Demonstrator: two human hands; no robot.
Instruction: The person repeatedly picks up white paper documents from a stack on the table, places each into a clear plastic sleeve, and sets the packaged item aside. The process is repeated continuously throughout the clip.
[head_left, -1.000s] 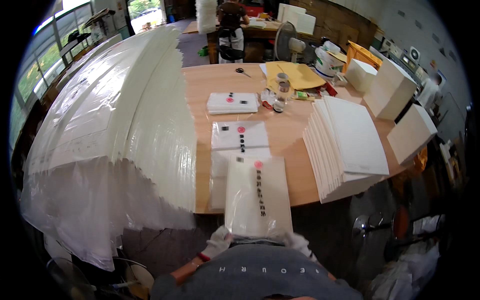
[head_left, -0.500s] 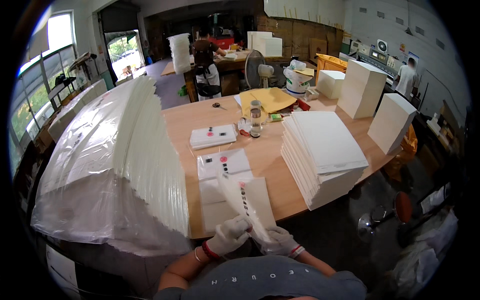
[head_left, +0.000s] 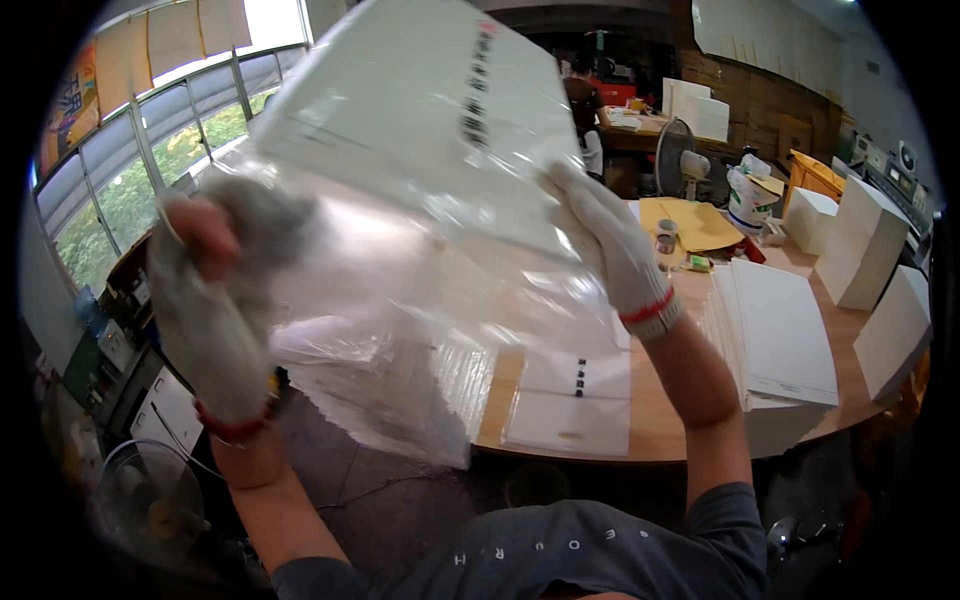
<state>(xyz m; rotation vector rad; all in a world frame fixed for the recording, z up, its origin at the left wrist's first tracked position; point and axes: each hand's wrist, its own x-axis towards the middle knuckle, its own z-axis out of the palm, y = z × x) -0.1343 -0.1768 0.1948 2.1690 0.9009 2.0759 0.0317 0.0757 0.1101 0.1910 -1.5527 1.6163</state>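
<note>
A clear plastic bag (head_left: 400,130) with white paper inside and a dark and red printed strip is raised high in front of me, tilted. My right hand (head_left: 605,235), in a white glove, grips the bag's right edge. By the bag's lower left side is my left hand (head_left: 225,250), also gloved with bare fingertips showing; motion smears its fingers, so its hold is unclear. Below and behind the bag, the pile of plastic-wrapped paper packs (head_left: 400,390) is partly hidden. Another printed white pack (head_left: 590,405) lies on the table.
To the right stands a tall stack of white paper (head_left: 785,330), with white paper blocks (head_left: 865,245) beyond. Yellow sheets (head_left: 690,222) and a jar (head_left: 665,237) sit farther back. A floor fan (head_left: 150,490) stands at lower left. A co-worker (head_left: 583,105) is at a far table.
The bag has gone from low over the table's front edge to high up and leftward. Both hands have risen and spread apart. My view has turned left.
</note>
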